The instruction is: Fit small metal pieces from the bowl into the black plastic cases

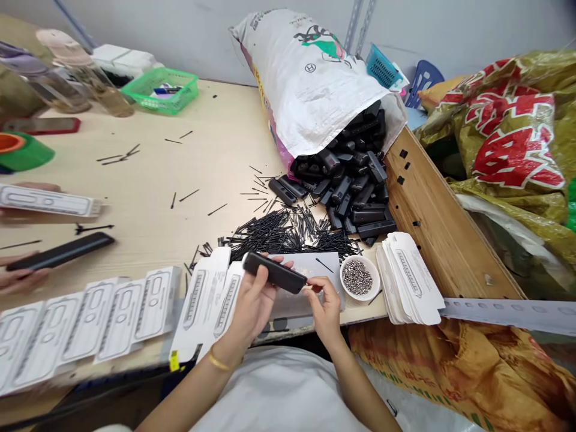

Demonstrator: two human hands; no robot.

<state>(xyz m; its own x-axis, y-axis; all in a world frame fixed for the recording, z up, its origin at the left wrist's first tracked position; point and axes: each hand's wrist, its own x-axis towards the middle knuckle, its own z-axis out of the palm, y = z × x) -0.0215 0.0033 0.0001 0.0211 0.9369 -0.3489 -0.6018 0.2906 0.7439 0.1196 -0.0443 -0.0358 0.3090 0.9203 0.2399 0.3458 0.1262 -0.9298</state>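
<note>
My left hand (256,297) is closed around a long black plastic case (276,273), holding it tilted above the table's front edge. At the case's right end, the fingers of my right hand (324,306) are pinched together; whatever they grip is too small to make out. Just right of that hand stands a white bowl (360,278) of small shiny metal parts. Behind the case lies a heap of thin black sticks (270,231). Flat white printed boxes (202,294) lie beside my left hand, and a stack of them (409,279) is right of the bowl.
A white woven sack (310,78) spills black cases (355,186) onto the table. A wooden board (454,222) edges the right side. At left, another person's hands (27,276) hold a black case and a white box (47,201), near a row of boxes (117,318). A green basket (159,90) stands behind.
</note>
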